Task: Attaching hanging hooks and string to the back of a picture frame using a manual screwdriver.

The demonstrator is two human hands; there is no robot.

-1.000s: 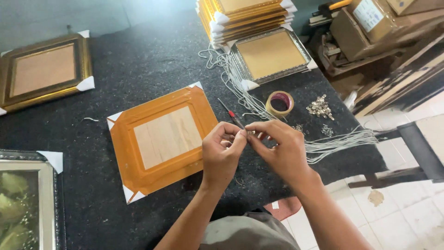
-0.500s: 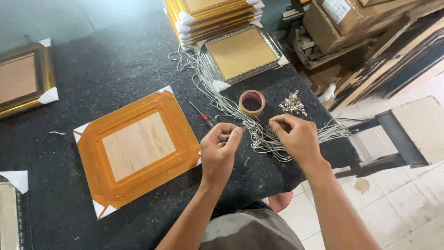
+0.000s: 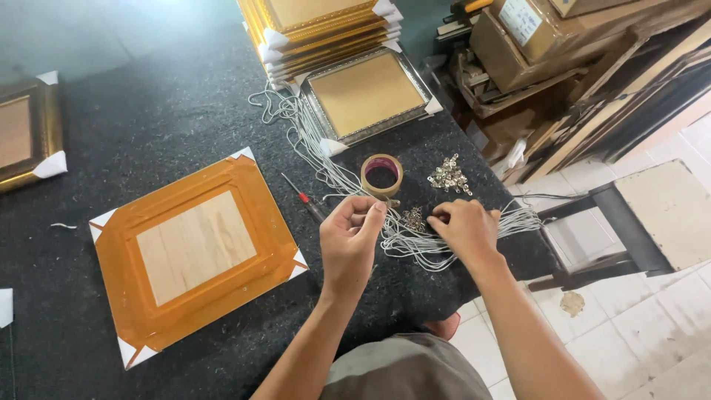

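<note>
Both hands pinch thin white cords point(image 3: 404, 241): left hand point(image 3: 352, 241), right hand point(image 3: 463, 228); beyond them, a round tape roll point(image 3: 382, 176) on the felted dark counter point(image 3: 148, 133).

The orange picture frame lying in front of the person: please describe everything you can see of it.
The orange picture frame lies flat and face down on the dark felt-like table, turned a little askew to the table edge. Its wide border looks wrapped in glossy orange-brown tape, with folds at the mitred corners. The centre is a pale wooden backing board with visible grain. White protectors cover all four corners. Nothing rests on it; the left hand is just to its right, not touching it.
</note>
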